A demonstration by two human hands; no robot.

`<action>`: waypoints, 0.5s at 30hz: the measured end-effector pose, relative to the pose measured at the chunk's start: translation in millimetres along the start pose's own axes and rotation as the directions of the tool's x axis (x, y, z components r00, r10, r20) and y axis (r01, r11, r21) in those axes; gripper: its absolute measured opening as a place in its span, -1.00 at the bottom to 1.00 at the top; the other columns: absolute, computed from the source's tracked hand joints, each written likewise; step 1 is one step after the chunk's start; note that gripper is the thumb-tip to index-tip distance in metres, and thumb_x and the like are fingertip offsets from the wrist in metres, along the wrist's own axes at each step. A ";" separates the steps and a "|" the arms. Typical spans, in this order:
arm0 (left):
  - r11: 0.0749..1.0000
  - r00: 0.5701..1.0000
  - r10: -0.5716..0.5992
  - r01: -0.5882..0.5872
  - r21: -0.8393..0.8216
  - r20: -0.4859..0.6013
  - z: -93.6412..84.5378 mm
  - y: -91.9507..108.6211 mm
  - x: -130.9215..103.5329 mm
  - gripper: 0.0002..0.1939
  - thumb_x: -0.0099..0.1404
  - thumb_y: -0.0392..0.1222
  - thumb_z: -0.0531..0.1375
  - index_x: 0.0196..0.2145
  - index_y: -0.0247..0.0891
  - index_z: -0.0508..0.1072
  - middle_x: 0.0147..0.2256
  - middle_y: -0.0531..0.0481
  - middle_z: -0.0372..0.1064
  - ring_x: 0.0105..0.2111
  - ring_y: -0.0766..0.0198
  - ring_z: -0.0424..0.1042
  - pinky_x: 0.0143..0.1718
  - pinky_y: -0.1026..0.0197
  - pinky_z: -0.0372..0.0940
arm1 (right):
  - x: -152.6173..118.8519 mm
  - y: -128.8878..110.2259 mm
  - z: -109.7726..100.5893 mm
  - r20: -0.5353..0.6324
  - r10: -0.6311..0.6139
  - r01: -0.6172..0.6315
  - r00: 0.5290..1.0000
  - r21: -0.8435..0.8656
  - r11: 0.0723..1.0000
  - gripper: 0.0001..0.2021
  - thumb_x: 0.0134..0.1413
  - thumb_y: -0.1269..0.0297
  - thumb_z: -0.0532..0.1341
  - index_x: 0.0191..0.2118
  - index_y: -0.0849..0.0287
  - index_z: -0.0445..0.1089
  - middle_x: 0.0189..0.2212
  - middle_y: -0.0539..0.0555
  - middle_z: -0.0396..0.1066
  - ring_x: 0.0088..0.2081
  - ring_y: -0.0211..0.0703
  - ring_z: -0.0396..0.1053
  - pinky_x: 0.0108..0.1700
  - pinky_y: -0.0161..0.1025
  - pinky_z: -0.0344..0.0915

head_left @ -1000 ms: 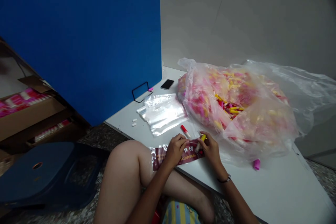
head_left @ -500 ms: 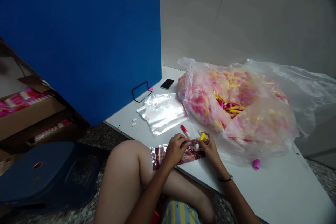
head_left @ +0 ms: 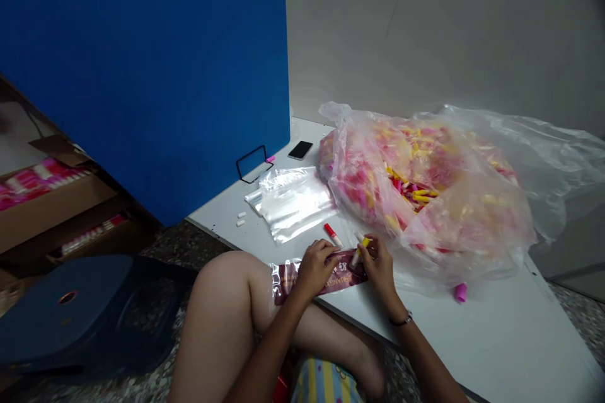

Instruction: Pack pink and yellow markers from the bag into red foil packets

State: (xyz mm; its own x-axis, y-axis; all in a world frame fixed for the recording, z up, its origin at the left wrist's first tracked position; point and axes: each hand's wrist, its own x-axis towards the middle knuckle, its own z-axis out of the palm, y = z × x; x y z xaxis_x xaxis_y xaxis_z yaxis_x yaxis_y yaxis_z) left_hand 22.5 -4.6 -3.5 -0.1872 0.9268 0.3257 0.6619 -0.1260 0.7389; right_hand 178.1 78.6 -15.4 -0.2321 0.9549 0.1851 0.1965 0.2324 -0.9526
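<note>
My left hand (head_left: pixel 314 267) pinches the mouth of a narrow dark-red printed plastic sleeve (head_left: pixel 288 277) that lies over the near edge of the white table (head_left: pixel 472 340). Facing it, my right hand (head_left: pixel 378 267) grips a small white pen with a yellow cap (head_left: pixel 360 250), tip pointing down at the sleeve's opening. A loose pen with a red cap (head_left: pixel 333 234) lies just beyond my hands. A large clear bag full of pink and yellow pens (head_left: pixel 425 195) bulges right behind them.
A stack of clear flat bags (head_left: pixel 293 201) lies left of the big bag, with a phone (head_left: pixel 300 150) behind it. A blue divider panel (head_left: pixel 142 75) stands at the left. A pink cap (head_left: pixel 460 291) lies right. Cardboard boxes (head_left: pixel 51 201) and a dark stool (head_left: pixel 89 315) are on the floor.
My right hand tilted the yellow-capped pen from upright to slanting toward the sleeve's mouth. The left hand stayed on the sleeve.
</note>
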 end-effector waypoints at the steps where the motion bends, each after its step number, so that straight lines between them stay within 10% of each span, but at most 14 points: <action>1: 1.000 1.000 0.006 -0.007 0.027 0.008 -0.5 0.8 -0.1 -0.77 0.28 -0.27 0.17 -0.10 -0.21 0.48 -0.24 -0.04 0.37 -0.16 0.20 0.32 -0.10 0.15 0.23 | -0.4 -0.6 1.4 0.037 0.026 -0.027 0.999 0.050 0.998 -0.57 0.00 -0.07 0.22 -0.14 0.16 0.23 -0.44 0.01 0.34 -0.47 -0.20 0.39 -0.44 -0.30 0.34; 7: 0.965 0.987 0.119 -0.140 0.224 0.105 -2.2 6.3 -1.8 -0.58 0.33 -0.32 0.07 0.12 -0.12 0.28 -0.02 -0.06 0.32 -0.03 0.15 0.27 -0.05 0.05 0.17 | -2.7 -3.4 7.5 0.217 0.126 -0.188 0.968 0.294 0.937 -0.52 -0.09 -0.06 0.29 -0.18 0.10 0.11 -0.44 -0.03 0.36 -0.51 -0.20 0.41 -0.53 -0.32 0.35; 15: 0.976 0.989 0.106 -0.123 0.178 0.104 1.7 2.1 -1.8 -0.66 0.32 -0.38 0.04 0.00 -0.16 0.39 -0.16 -0.05 0.37 -0.13 0.18 0.31 -0.15 0.11 0.20 | 2.8 1.7 -4.5 0.152 0.039 -0.025 0.988 -0.088 0.996 -0.61 0.02 -0.11 0.18 -0.33 0.17 0.26 -0.46 0.05 0.36 -0.51 -0.19 0.36 -0.54 -0.32 0.30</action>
State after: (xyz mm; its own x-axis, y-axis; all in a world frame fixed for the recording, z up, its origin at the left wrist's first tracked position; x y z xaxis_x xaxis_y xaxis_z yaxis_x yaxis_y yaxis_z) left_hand 25.5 -5.9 -3.6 -0.0395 0.9401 0.3386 0.7986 -0.1739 0.5761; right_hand 182.0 82.5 -15.4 -0.3668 0.9239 0.1091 0.2856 0.2234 -0.9319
